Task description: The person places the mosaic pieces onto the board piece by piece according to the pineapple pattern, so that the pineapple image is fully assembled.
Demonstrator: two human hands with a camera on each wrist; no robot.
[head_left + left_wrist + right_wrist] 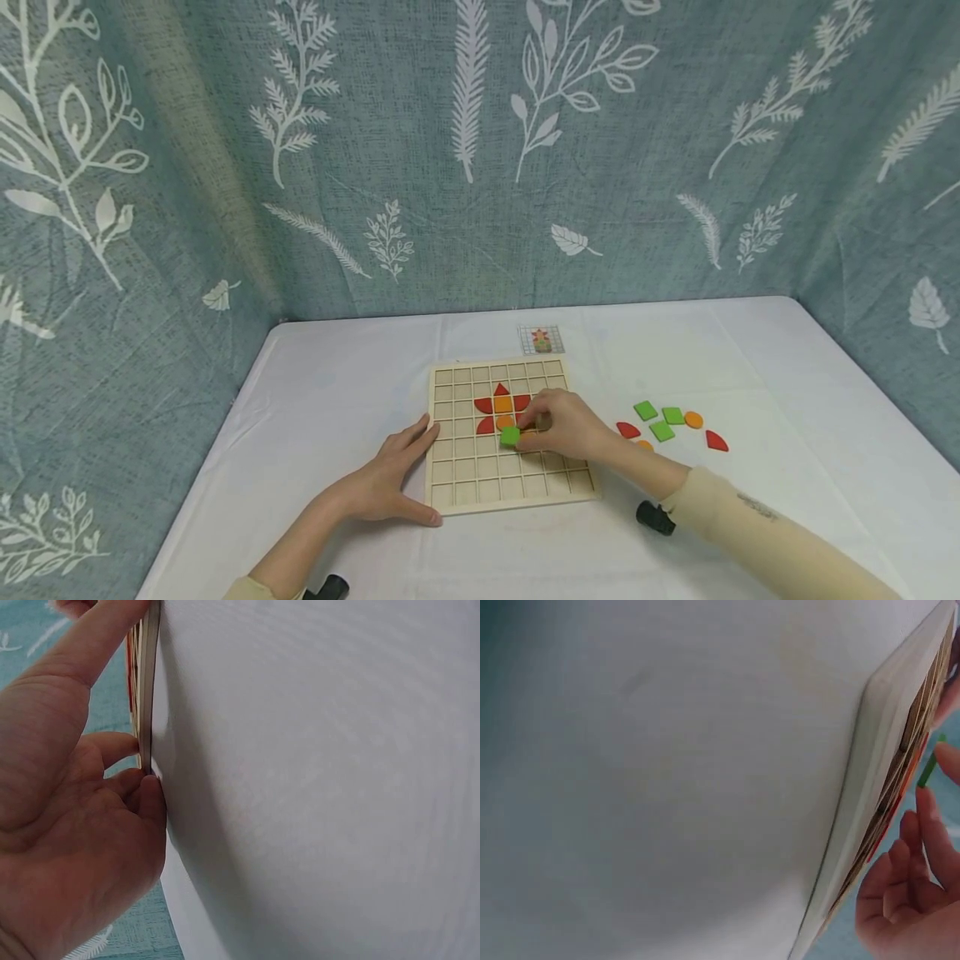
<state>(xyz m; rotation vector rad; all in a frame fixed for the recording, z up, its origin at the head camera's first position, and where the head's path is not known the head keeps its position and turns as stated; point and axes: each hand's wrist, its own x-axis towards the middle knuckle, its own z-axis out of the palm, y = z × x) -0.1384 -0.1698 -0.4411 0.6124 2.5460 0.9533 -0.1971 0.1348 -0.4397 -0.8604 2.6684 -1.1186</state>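
Note:
A square wooden grid board lies on the table. My left hand rests at its left side, fingers spread against the edge and thumb by the near left corner. In the left wrist view, those fingertips touch the board's rim. My right hand pinches a green square tile between thumb and fingers, over the middle of the grid. The right wrist view has this green tile edge-on, tilted just above the board. Beside it in the grid are orange tiles and red pieces, partly hidden by my right hand.
A small pattern card lies beyond the board's far edge. To the right are loose green squares, orange circles and red curved pieces, some near my right forearm. A white cloth covers the table; a patterned curtain hangs behind.

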